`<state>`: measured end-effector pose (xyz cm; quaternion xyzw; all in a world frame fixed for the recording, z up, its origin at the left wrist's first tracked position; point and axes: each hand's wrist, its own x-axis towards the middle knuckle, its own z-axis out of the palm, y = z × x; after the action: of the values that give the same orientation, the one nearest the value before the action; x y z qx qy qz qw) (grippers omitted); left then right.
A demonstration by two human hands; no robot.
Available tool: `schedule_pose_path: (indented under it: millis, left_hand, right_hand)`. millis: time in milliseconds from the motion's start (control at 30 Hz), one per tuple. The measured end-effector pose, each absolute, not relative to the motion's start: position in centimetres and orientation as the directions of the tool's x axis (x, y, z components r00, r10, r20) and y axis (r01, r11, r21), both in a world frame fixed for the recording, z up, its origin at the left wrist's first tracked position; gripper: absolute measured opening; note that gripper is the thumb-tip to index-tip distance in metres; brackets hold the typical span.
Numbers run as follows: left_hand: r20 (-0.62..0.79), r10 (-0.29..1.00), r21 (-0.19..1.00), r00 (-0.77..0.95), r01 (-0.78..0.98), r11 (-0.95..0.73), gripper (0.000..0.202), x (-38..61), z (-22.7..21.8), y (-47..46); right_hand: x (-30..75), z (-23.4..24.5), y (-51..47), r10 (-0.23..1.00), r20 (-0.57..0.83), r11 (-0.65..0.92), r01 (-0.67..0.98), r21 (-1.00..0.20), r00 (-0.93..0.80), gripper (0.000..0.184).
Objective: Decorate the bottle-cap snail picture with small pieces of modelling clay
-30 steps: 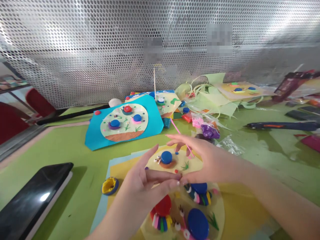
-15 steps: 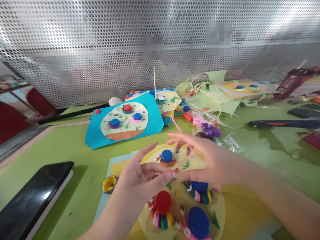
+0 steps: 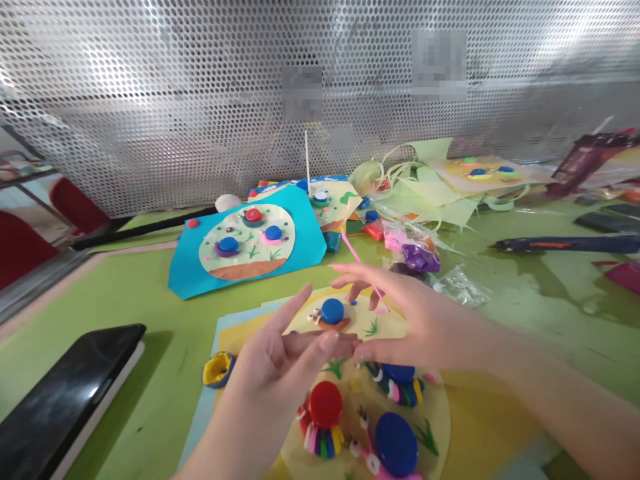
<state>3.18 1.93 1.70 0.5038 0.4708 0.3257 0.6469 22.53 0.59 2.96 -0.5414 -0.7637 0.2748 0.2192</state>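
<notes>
Over a round cream paper (image 3: 435, 427) with clay snails, my left hand (image 3: 285, 360) has its thumb laid against its fingers. Whatever lies between them is too small or hidden to make out. The thumb of my right hand (image 3: 415, 320) meets those left fingertips. A thin pink stick (image 3: 351, 245) runs between my right fingers, its lower end showing beneath them. Blue caps form shells on a brown snail (image 3: 333, 311), a pink snail (image 3: 396, 443) and a striped one (image 3: 400, 375) partly under my right hand. A red-capped snail (image 3: 326, 405) sits below my left fingers.
A black phone (image 3: 75, 393) lies at left, near a blue-and-yellow clay ring (image 3: 219, 369). Behind are a blue card with snails (image 3: 310, 233), bagged clay (image 3: 420, 258), paper strips (image 3: 430, 180) and a dark cutter knife (image 3: 565, 245). A perforated metal panel (image 3: 200, 100) stands beyond.
A tiny red bit at my left fingertips is no longer visible. My left thumb has shifted back along the fingers, and the fingertips now meet my right thumb. The pink stick stays with my right hand.
</notes>
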Motion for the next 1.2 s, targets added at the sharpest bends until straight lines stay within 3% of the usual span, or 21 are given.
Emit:
schedule_pose_path:
  millis: [167,367,600,833,1200]
  left_hand:
    - [-0.275,0.941,0.959,0.198,0.129,0.253,0.061,3.2,2.7,1.2]
    - [-0.255,0.946,0.961,0.202,0.159,0.225,0.064,3.0,3.1,0.4]
    - [-0.196,0.892,0.98,0.407,0.093,0.173,0.064,2.2,1.8,0.7]
    - [-0.26,0.933,0.965,0.249,0.039,0.258,0.057,3.3,3.1,-0.5]
    - [-0.287,0.929,0.958,0.234,0.055,0.282,0.057,3.7,3.5,-0.7]
  right_hand:
    - [22.4,3.1,0.6,0.945,0.055,0.281,0.717,-0.637,-0.322,0.074]
    - [22.6,3.2,0.4,0.94,0.065,0.297,0.708,-0.64,-0.336,0.073]
    - [22.7,3.0,0.4,0.942,0.058,0.292,0.719,-0.631,-0.331,0.074]
    - [22.7,3.0,0.4,0.941,0.055,0.292,0.721,-0.629,-0.334,0.073]
    - [22.4,3.1,0.3,0.937,0.052,0.296,0.703,-0.646,-0.346,0.071]
